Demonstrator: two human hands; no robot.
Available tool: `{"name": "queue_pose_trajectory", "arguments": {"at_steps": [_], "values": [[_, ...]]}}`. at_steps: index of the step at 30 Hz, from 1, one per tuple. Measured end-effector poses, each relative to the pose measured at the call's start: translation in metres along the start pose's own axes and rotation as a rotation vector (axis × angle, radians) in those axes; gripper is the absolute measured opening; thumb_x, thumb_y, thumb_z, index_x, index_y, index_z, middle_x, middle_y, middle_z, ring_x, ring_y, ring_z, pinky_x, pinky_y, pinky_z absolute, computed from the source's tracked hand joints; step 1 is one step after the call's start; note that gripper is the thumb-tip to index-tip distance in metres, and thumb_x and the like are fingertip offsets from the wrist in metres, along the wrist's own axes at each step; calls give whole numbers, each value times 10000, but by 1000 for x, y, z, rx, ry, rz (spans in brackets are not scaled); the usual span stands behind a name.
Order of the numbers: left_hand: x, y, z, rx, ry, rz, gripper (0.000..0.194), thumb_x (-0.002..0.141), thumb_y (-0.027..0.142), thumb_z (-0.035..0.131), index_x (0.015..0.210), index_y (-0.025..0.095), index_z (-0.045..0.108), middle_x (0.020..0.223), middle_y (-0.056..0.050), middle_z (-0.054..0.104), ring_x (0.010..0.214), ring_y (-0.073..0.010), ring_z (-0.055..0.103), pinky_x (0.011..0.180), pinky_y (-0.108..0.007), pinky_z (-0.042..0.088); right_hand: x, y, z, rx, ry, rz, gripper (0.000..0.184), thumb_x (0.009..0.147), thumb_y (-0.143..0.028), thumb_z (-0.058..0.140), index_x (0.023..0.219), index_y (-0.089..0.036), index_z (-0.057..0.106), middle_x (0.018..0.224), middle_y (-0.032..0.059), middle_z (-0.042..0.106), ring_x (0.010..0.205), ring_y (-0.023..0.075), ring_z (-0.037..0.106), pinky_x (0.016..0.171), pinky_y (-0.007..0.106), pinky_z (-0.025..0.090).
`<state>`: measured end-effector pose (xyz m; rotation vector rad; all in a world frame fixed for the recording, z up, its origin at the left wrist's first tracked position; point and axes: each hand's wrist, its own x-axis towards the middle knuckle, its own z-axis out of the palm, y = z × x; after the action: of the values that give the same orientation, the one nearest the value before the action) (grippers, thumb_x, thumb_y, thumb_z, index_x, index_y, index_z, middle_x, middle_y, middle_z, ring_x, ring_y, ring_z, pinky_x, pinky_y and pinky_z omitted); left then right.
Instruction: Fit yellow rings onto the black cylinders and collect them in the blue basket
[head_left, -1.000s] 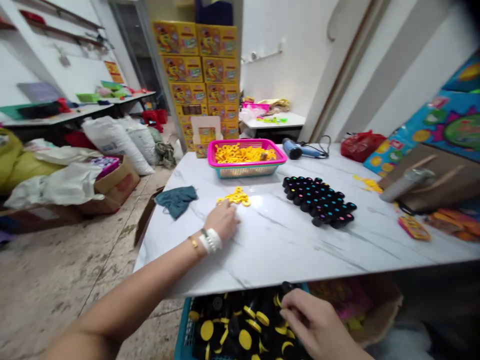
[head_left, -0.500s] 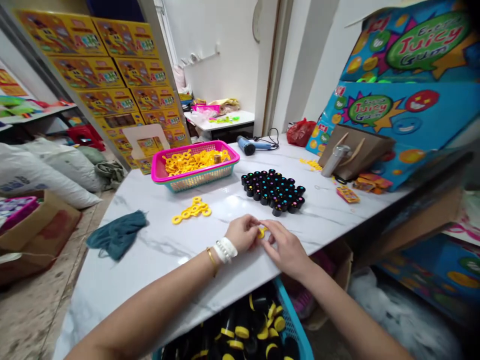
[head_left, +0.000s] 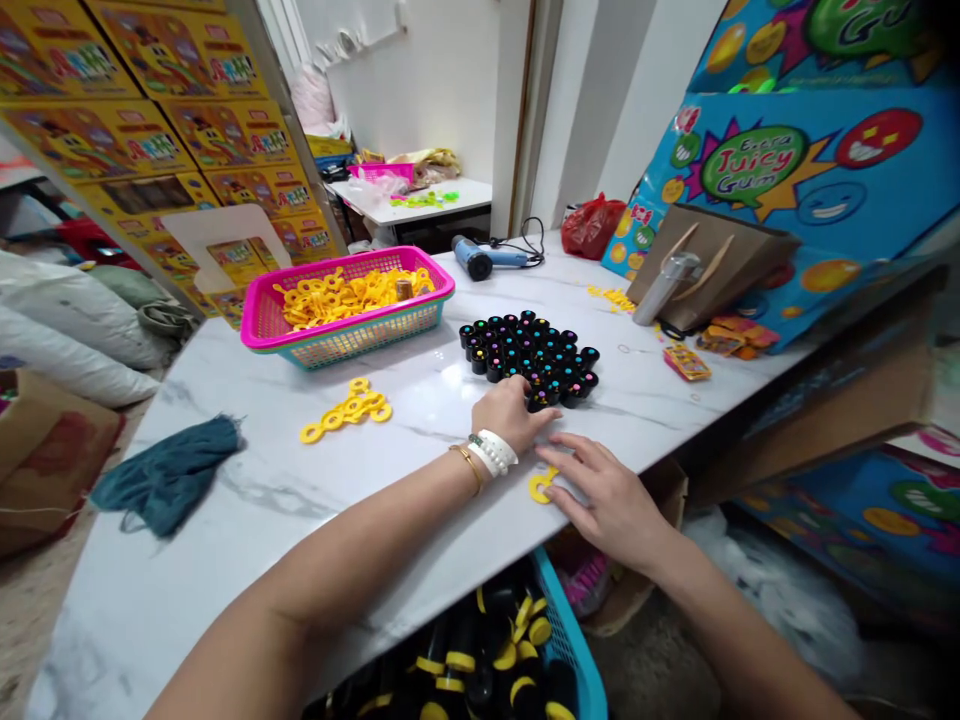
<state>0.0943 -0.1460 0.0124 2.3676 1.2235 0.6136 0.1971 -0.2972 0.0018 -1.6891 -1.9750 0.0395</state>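
Note:
My left hand (head_left: 514, 415), with white bracelets and a gold bangle at the wrist, is at the near edge of a cluster of short black cylinders (head_left: 529, 350) with coloured dots on top. Its thumb points away from the curled fingers, whose tips are partly hidden by the nearest cylinders. My right hand (head_left: 604, 495) pinches a yellow plastic ring piece (head_left: 540, 487) between thumb and fingers, low over the table's front edge. Left of the hands lies a small pile of yellow ring pieces (head_left: 349, 408). Many more fill a pink and teal basket (head_left: 337, 325).
A teal cloth (head_left: 169, 475) lies at the left on the white marbled table (head_left: 247, 560). Toward the back are a blue heat gun (head_left: 480, 258) and a red bag (head_left: 596, 228). A paper bag (head_left: 712, 262) stands right. Below the edge, a blue basket (head_left: 574, 640) holds black tubes.
My left hand has parted from the right and moved forward to the black cylinders. My right hand keeps the yellow ring piece. The camera view has shifted, tilting down.

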Motion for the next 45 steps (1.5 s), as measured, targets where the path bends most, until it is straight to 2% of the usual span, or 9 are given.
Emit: {"name": "queue_pose_trajectory", "arguments": {"at_steps": [6,9,12,17,21,27,34,40,45], "values": [[-6,-7,-5,63,-25,34,297,806,376,602,1036,190,631,914,-55,690,823,-206,638,689,-296,481,14,-8,-2,-28,-118,53,246,921,-249,551,1136,-184,652,1031,111,616,969,254,576,842,398,511],[-28,-21,-22,47,-47,66,256,777,348,619,971,182,637,876,-50,677,791,-201,627,701,-301,485,10,-12,-2,52,-130,162,120,894,-264,589,924,-172,661,884,75,590,884,238,574,785,376,492],[-55,-37,-39,-3,-51,99,227,769,315,627,949,177,636,903,-48,662,774,-179,612,714,-290,487,6,-12,-6,285,-120,262,202,896,-301,581,739,-184,628,823,46,576,801,190,571,722,315,476],[-72,-45,-47,-70,-73,124,261,789,302,626,1023,189,648,982,-45,667,749,-153,597,693,-266,473,31,-15,-14,754,-157,402,313,902,-421,560,996,-163,709,759,24,577,584,120,543,549,259,479],[-68,-45,-43,-103,-93,122,292,816,407,622,1017,204,683,913,-34,667,752,-160,598,696,-270,463,64,-18,-5,751,-173,426,422,794,-427,693,1126,-166,688,695,-9,591,511,96,527,473,229,457],[-66,-45,-46,-112,-144,119,206,759,358,666,908,221,703,829,-16,651,724,-152,588,657,-252,429,77,-10,14,852,-182,601,376,708,-495,760,770,-154,615,431,-48,531,324,69,421,314,175,309],[-64,-42,-52,-269,-239,55,147,755,299,645,834,186,697,619,19,629,572,-118,544,546,-222,355,77,-20,15,946,-194,629,357,726,-463,753,778,-186,533,463,-22,619,349,117,548,362,203,443],[-67,-42,-51,-299,-244,103,115,784,224,605,837,171,692,592,30,610,537,-97,516,542,-213,350,80,-21,10,896,-239,620,328,764,-451,708,771,-208,489,376,-72,532,280,87,440,309,174,336],[-68,-42,-47,-259,-212,121,121,793,218,584,844,163,680,611,18,621,547,-103,520,550,-220,352,78,-19,10,916,-233,625,336,752,-449,727,743,-206,493,403,-68,540,292,97,469,318,188,358]]}}
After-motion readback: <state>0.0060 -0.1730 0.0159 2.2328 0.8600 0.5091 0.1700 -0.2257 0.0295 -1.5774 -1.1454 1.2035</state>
